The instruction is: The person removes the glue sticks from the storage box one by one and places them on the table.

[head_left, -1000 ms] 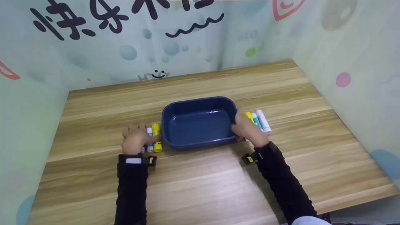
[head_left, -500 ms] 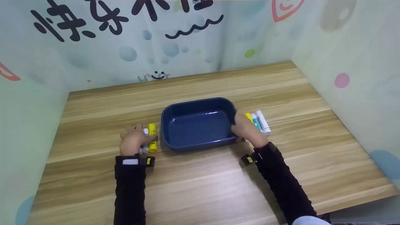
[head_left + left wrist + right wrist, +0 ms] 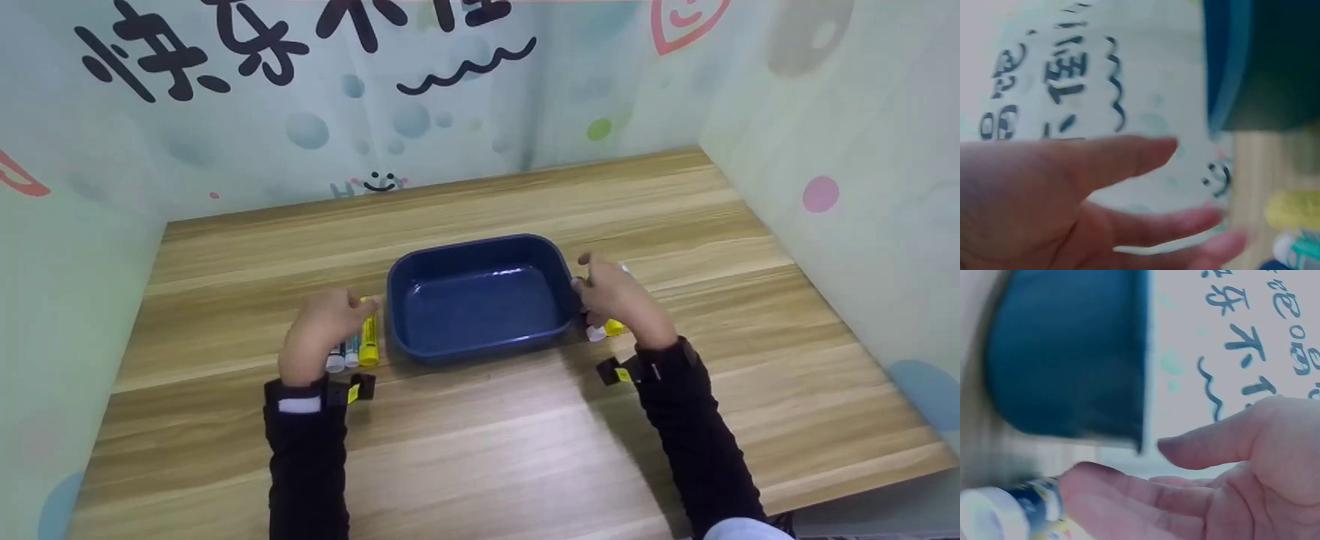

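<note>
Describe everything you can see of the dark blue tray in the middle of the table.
The dark blue tray is a shallow rectangular dish with rounded corners and a raised rim, seemingly glossy plastic, since its floor reflects light. It sits flat and upright on the wooden table, holding nothing. Glue sticks lie just off its left side, more off its right. The left hand and right hand hover beside it; neither plainly touches it.

Black sleeves — wrist-worn cameras
</note>
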The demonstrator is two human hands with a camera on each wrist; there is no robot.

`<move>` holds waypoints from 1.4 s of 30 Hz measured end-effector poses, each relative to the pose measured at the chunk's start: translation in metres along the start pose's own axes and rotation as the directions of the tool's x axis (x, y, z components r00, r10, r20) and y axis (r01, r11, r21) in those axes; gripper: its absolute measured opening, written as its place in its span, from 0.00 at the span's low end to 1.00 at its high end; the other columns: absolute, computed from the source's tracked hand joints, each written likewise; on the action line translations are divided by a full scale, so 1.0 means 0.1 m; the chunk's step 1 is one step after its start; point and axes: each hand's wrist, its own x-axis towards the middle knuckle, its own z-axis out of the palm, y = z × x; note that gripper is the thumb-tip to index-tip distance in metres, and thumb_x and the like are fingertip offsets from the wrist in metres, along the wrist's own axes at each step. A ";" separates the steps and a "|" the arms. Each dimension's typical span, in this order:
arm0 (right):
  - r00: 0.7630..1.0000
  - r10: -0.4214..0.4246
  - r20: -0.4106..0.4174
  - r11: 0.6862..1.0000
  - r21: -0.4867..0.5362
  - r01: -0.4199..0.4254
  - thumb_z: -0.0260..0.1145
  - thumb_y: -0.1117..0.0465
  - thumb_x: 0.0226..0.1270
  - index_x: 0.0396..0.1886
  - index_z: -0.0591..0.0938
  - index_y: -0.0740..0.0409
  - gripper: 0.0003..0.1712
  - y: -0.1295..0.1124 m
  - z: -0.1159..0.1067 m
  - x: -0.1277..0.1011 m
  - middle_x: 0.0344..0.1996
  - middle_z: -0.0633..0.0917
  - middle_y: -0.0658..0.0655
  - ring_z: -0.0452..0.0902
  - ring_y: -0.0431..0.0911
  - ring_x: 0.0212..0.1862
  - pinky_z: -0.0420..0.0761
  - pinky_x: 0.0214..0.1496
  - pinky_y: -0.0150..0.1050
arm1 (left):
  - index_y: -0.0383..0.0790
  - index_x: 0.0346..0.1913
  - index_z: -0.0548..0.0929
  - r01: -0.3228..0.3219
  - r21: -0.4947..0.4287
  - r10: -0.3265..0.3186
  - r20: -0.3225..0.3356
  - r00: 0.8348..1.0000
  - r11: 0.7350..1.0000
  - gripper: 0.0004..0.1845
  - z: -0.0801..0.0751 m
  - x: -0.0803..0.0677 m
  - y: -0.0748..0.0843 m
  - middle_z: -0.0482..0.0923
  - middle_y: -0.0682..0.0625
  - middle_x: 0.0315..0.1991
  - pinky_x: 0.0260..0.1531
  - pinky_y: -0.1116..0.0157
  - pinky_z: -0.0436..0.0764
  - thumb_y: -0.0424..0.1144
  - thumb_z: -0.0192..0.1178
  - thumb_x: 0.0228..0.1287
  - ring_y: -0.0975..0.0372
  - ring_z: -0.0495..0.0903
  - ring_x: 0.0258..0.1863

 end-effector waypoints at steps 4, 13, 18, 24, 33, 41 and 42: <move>0.997 -0.012 0.071 1.000 0.026 0.010 0.49 0.66 0.70 0.57 0.60 0.72 0.20 -0.01 -0.03 -0.05 0.20 0.81 0.61 0.77 0.44 0.16 0.81 0.23 0.39 | 0.32 0.27 0.80 -0.064 -0.052 0.073 0.193 0.978 0.997 0.22 0.02 -0.01 0.06 0.79 0.51 0.16 0.15 0.72 0.65 0.48 0.50 0.68 0.66 0.69 0.14; 0.992 -0.038 0.120 0.999 -0.007 0.039 0.46 0.71 0.66 0.38 0.70 0.73 0.08 -0.06 0.04 -0.05 0.14 0.80 0.58 0.75 0.43 0.13 0.82 0.24 0.46 | 0.28 0.32 0.81 -0.086 -0.068 0.102 0.280 0.955 0.994 0.19 0.13 0.10 0.06 0.76 0.55 0.14 0.15 0.73 0.62 0.41 0.49 0.70 0.67 0.65 0.14; 0.992 -0.016 0.125 0.996 -0.083 0.027 0.43 0.72 0.64 0.34 0.70 0.70 0.08 -0.10 0.05 -0.02 0.13 0.79 0.56 0.75 0.42 0.13 0.82 0.25 0.45 | 0.27 0.31 0.79 -0.072 -0.132 0.107 0.289 0.951 0.989 0.17 0.13 0.13 0.05 0.76 0.54 0.14 0.20 0.71 0.65 0.38 0.48 0.70 0.65 0.68 0.17; 0.993 -0.012 0.118 0.997 -0.073 0.020 0.43 0.72 0.64 0.35 0.72 0.73 0.10 -0.13 0.04 0.04 0.13 0.79 0.56 0.75 0.42 0.13 0.83 0.26 0.45 | 0.27 0.35 0.76 -0.030 -0.215 0.097 0.310 0.946 0.976 0.16 0.14 0.19 0.04 0.75 0.54 0.16 0.25 0.70 0.66 0.38 0.45 0.71 0.65 0.70 0.20; 0.999 0.002 0.051 1.000 -0.016 -0.001 0.43 0.70 0.67 0.42 0.70 0.74 0.12 -0.13 0.07 0.15 0.20 0.80 0.63 0.75 0.45 0.15 0.82 0.23 0.42 | 0.24 0.41 0.74 -0.010 -0.263 0.078 0.250 0.965 0.965 0.18 0.15 0.32 0.03 0.72 0.54 0.17 0.25 0.70 0.66 0.38 0.40 0.73 0.64 0.68 0.21; 0.990 -0.004 -0.140 1.000 0.020 0.007 0.45 0.67 0.70 0.53 0.65 0.69 0.15 -0.09 0.18 0.27 0.30 0.78 0.65 0.76 0.48 0.20 0.80 0.22 0.40 | 0.30 0.41 0.74 -0.025 -0.128 0.032 0.053 0.998 0.992 0.20 0.23 0.41 0.03 0.75 0.51 0.22 0.23 0.70 0.65 0.44 0.37 0.74 0.63 0.65 0.20; 0.984 -0.015 -0.175 1.000 0.010 0.017 0.46 0.67 0.70 0.54 0.65 0.68 0.15 -0.08 0.20 0.29 0.31 0.79 0.65 0.76 0.49 0.21 0.79 0.22 0.40 | 0.31 0.40 0.74 -0.028 -0.101 0.030 0.022 0.999 0.995 0.20 0.25 0.42 0.04 0.76 0.50 0.23 0.23 0.69 0.65 0.44 0.36 0.74 0.63 0.65 0.19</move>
